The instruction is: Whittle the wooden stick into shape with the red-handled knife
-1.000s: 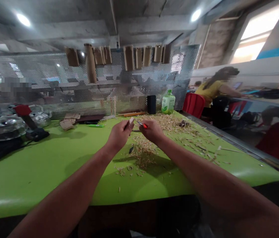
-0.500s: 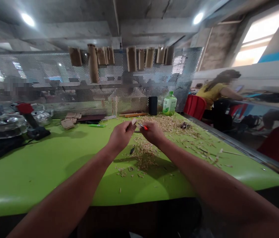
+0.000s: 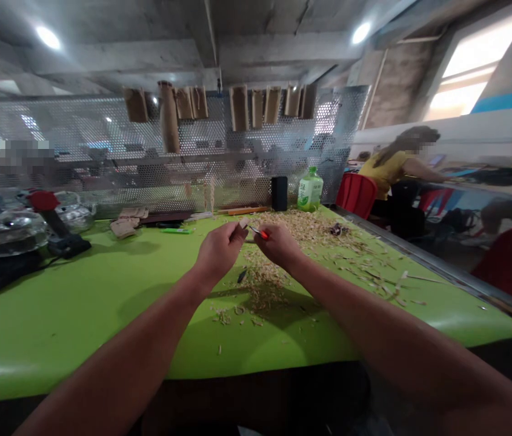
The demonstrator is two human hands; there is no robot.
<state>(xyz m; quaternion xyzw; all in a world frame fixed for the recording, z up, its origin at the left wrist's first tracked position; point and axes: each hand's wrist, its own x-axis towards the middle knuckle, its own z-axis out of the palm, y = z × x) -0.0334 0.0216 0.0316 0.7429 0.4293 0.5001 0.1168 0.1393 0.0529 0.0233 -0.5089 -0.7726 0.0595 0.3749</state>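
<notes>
My left hand is closed around a small pale piece of wood, and only its end shows past the fingers. In my right hand is a carving knife with a red handle, its short metal blade pointing left at the wood. Both hands are close together above the green tabletop. Under them lies a heap of wood shavings, with a small dark piece at its left side. My fingers hide most of the wood and of the handle.
More shavings spread to the back right, near a green tea bottle and a black box. A red and black power tool and glass teapots stand left. A person in yellow sits at the right.
The knife's blade has shifted slightly left against the end of the wood. Both hands keep their grips, and the whole view has moved a little.
</notes>
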